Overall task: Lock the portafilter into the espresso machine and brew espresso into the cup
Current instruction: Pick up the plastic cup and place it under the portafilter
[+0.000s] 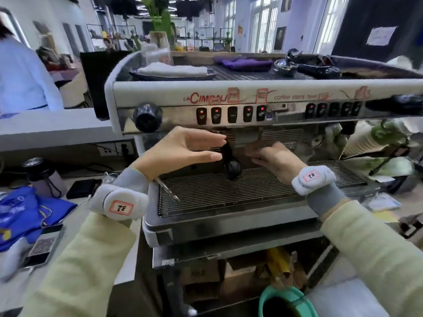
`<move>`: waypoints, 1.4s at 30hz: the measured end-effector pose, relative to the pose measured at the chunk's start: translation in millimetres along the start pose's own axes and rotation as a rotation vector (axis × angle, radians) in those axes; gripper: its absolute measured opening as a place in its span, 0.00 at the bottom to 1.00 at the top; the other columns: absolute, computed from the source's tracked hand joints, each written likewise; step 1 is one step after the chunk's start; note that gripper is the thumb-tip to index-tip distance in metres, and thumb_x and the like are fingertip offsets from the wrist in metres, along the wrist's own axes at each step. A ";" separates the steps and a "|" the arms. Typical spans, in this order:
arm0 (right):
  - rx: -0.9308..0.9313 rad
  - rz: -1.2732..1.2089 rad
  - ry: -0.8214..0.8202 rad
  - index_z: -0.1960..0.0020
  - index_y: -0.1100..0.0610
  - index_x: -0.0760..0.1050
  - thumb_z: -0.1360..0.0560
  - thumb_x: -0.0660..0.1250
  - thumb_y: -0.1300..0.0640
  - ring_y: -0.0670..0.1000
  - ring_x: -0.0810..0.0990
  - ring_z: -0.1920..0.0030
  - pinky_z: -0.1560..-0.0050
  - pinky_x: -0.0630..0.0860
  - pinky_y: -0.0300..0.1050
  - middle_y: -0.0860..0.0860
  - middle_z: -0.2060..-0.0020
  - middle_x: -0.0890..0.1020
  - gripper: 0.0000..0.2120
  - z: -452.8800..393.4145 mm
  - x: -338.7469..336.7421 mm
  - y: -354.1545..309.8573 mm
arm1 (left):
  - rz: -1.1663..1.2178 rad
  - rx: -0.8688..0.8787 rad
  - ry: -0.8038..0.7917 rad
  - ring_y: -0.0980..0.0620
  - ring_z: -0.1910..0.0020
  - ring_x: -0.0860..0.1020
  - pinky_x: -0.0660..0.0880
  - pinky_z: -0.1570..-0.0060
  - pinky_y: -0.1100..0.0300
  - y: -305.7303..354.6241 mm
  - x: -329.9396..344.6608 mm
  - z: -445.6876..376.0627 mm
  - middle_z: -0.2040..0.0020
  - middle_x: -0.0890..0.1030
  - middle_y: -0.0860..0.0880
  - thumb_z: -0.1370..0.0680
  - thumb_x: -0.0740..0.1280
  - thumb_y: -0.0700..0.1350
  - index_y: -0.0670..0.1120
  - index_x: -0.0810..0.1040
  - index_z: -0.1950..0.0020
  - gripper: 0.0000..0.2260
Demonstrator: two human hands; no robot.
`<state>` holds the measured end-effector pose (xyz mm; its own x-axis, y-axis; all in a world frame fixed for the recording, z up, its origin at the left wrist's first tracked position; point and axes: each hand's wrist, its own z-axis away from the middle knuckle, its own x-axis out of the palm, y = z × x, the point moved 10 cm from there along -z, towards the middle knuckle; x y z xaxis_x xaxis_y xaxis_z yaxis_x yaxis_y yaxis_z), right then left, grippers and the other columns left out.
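The portafilter (231,161) hangs under the machine (229,97), below the left bank of buttons (231,114) and above the drip tray (229,191). Its black handle sticks out from the machine toward the person and droops a little, the long axis running front to back, the rounded butt end nearest the camera. Its head is hidden in the shadow under the machine, so whether it sits fully home cannot be told.

The left hand (180,149) is just left of the handle, palm turned right, fingers (206,156) spread wide and straight, their tips at the upper part of the handle; touching or a hair apart cannot be told. It grips nothing.

The right hand (274,159) is just right of the handle, knuckles up, fingers curled down and reaching in under the machine. What they hold, if anything, is blurred and hidden.

Both forearms rise from below the tray, in pale yellow sleeves, each wrist wearing a grey band with a numbered tag. No cup shows on the tray.
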<state>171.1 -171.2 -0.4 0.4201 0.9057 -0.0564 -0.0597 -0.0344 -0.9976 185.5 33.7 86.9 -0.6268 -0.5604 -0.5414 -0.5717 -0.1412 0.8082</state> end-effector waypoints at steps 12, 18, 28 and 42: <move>-0.030 0.148 -0.305 0.47 0.61 0.78 0.28 0.70 0.63 0.54 0.77 0.47 0.41 0.71 0.46 0.60 0.50 0.80 0.10 9.2 -22.7 31.8 | 0.196 -0.412 0.317 0.62 0.47 0.78 0.72 0.43 0.73 -101.6 44.9 28.0 0.41 0.78 0.49 0.36 0.77 0.46 0.41 0.74 0.36 0.30; -0.133 0.206 -0.292 0.40 0.62 0.76 0.28 0.70 0.59 0.49 0.79 0.48 0.48 0.74 0.37 0.54 0.48 0.81 0.18 25.8 -32.2 21.0 | 0.297 -0.433 0.369 0.55 0.41 0.77 0.71 0.41 0.65 -98.3 56.1 29.0 0.39 0.78 0.48 0.44 0.79 0.53 0.40 0.73 0.36 0.39; -0.147 0.082 -0.196 0.46 0.60 0.78 0.29 0.71 0.62 0.46 0.79 0.54 0.55 0.75 0.33 0.49 0.56 0.81 0.12 34.2 -90.0 35.4 | 0.343 -0.406 0.238 0.57 0.38 0.75 0.71 0.36 0.63 -93.2 134.9 -7.2 0.35 0.76 0.46 0.47 0.80 0.57 0.43 0.72 0.34 0.44; -0.052 0.170 -0.097 0.49 0.64 0.79 0.33 0.75 0.61 0.50 0.80 0.55 0.51 0.75 0.41 0.56 0.56 0.82 0.15 -45.1 -246.6 75.7 | 0.453 -0.416 0.342 0.54 0.40 0.75 0.67 0.31 0.53 -81.7 229.1 -144.3 0.36 0.75 0.47 0.35 0.76 0.39 0.50 0.78 0.45 0.21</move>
<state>103.9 -416.2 -63.8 0.3188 0.9213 -0.2225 -0.0740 -0.2098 -0.9749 165.0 -201.0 -69.7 -0.5149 -0.8533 -0.0823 -0.0008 -0.0955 0.9954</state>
